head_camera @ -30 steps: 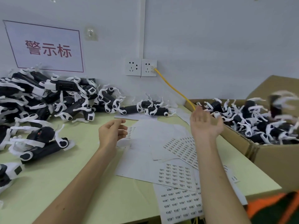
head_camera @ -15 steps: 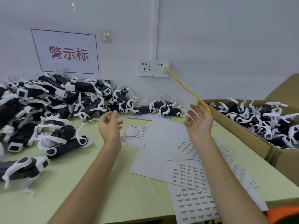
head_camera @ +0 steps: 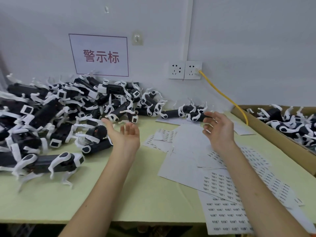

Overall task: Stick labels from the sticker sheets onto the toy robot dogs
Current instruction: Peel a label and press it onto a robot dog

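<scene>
Head view: a dog was airborne toward the cardboard box [head_camera: 277, 139] a second ago; now left hand [head_camera: 125, 134] and right hand [head_camera: 218, 129] hover empty, fingers loose. Just left of the left hand lie the piled toy robot dogs [head_camera: 51, 113], and sticker sheets [head_camera: 220, 183] under the right: probably another pick.

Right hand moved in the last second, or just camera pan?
Yes. The right hand has shifted left, away from the cardboard box: it overlapped the box's left wall before, now it hangs open over the sticker sheets.
</scene>
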Demonstrator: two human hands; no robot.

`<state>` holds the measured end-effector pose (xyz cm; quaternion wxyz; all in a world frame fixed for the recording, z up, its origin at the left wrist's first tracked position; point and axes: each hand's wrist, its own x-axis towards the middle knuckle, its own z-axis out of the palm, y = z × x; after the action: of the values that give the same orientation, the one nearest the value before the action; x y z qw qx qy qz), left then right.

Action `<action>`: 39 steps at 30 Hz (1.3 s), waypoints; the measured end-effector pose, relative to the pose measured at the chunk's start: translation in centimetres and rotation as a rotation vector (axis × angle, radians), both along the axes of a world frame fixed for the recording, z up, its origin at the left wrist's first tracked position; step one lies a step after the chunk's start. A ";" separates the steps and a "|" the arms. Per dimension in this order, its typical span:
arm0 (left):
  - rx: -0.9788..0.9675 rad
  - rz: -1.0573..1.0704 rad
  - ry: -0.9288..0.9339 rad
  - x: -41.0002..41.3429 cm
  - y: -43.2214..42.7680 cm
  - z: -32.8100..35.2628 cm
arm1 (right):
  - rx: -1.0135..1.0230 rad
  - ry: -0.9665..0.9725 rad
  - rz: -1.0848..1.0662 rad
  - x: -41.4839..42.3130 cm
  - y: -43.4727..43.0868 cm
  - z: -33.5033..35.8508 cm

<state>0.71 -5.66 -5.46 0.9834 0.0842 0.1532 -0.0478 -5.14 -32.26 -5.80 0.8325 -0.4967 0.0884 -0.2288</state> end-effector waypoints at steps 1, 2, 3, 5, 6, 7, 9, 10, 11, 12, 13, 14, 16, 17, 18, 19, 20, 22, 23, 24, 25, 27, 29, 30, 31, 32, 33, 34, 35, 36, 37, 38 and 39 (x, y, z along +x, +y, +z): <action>-0.008 0.009 0.015 0.0 0.0 0.0 | -0.006 0.002 0.005 0.0 0.0 0.0; -0.016 0.016 0.027 0.0 0.0 -0.1 | -0.013 0.005 0.009 0.0 0.1 -0.1; -0.027 0.020 0.039 0.0 -0.1 -0.1 | -0.020 0.007 0.013 0.0 0.1 -0.1; -0.052 0.024 0.065 0.2 0.0 -0.4 | -0.032 0.010 0.015 0.0 0.2 -0.1; -0.058 0.025 0.076 0.4 0.2 -0.5 | -0.035 0.010 0.012 0.0 0.2 -0.1; -0.064 0.024 0.085 0.6 0.3 -0.6 | -0.037 0.010 0.010 0.0 0.2 -0.1; -0.073 0.019 0.094 0.9 0.5 -0.7 | -0.037 0.007 0.010 0.0 0.2 -0.2; -0.075 0.021 0.094 1.0 0.5 -0.7 | -0.038 0.008 0.011 0.0 0.2 -0.1; -0.072 0.025 0.091 1.0 0.4 -0.8 | -0.041 0.009 0.012 0.0 0.3 -0.1; -0.066 0.028 0.087 1.1 0.4 -0.8 | -0.044 0.010 0.013 0.0 0.4 -0.1; -0.060 0.029 0.086 1.1 0.3 -0.8 | -0.046 0.010 0.016 -0.1 0.4 -0.1; -0.053 0.031 0.087 1.1 0.2 -0.9 | -0.049 0.012 0.018 0.0 0.4 -0.1; -0.036 0.034 0.096 1.2 0.3 -0.9 | -0.055 0.016 0.022 -0.1 0.5 -0.1; -0.021 0.033 0.103 1.2 0.4 -0.9 | -0.057 0.017 0.024 -0.1 0.5 -0.1; -0.001 0.030 0.113 1.2 0.4 -0.9 | -0.060 0.019 0.024 -0.1 0.5 -0.1; 0.024 0.029 0.127 1.2 0.5 -0.8 | -0.062 0.020 0.022 -0.1 0.6 -0.1; 0.054 0.030 0.144 1.1 0.5 -0.8 | -0.064 0.021 0.021 -0.1 0.6 -0.1; 0.110 0.034 0.182 1.1 0.4 -0.7 | -0.065 0.021 0.018 -0.1 0.7 -0.1; 0.125 0.032 0.196 1.0 0.3 -0.6 | -0.066 0.023 0.018 -0.1 0.7 -0.1; 0.137 0.028 0.204 1.0 0.3 -0.5 | -0.066 0.025 0.019 -0.1 0.8 0.0; 0.151 0.023 0.209 1.0 0.3 -0.4 | -0.066 0.027 0.020 -0.1 0.8 0.0; 0.196 0.011 0.196 1.2 0.3 -0.5 | -0.069 0.031 0.021 -0.2 0.8 0.0; 0.267 -0.006 0.160 1.5 0.3 -0.7 | -0.074 0.035 0.022 -0.1 0.8 -0.1; 0.309 -0.015 0.149 1.5 0.1 -0.9 | -0.074 0.037 0.023 -0.1 0.8 -0.1; 0.349 -0.021 0.145 1.6 -0.1 -1.0 | -0.073 0.039 0.024 -0.1 0.8 -0.1; 0.390 -0.024 0.145 1.6 -0.3 -1.1 | -0.073 0.041 0.026 -0.1 0.8 -0.1; 0.449 -0.026 0.143 1.5 -0.6 -1.2 | -0.075 0.044 0.029 -0.1 0.8 -0.1; 0.532 -0.029 0.138 1.5 -0.9 -1.2 | -0.079 0.048 0.031 -0.1 0.8 -0.1; 0.636 -0.035 0.126 1.4 -1.2 -1.2 | -0.085 0.051 0.034 -0.1 0.7 -0.1; 0.758 -0.039 0.099 1.4 -1.5 -1.2 | -0.090 0.054 0.036 -0.1 0.7 -0.2; 0.898 -0.034 0.053 1.4 -1.7 -1.2 | -0.094 0.057 0.040 -0.1 0.7 -0.2; 1.049 -0.016 -0.016 1.4 -1.8 -1.3 | -0.097 0.059 0.044 -0.1 0.7 -0.2; 1.202 0.015 -0.103 1.4 -1.8 -1.6 | -0.099 0.061 0.050 -0.1 0.7 -0.2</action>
<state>2.07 -7.50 -7.04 0.7699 0.6266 0.1060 0.0582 -5.23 -31.55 -6.00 0.8093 -0.5461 0.0899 -0.1968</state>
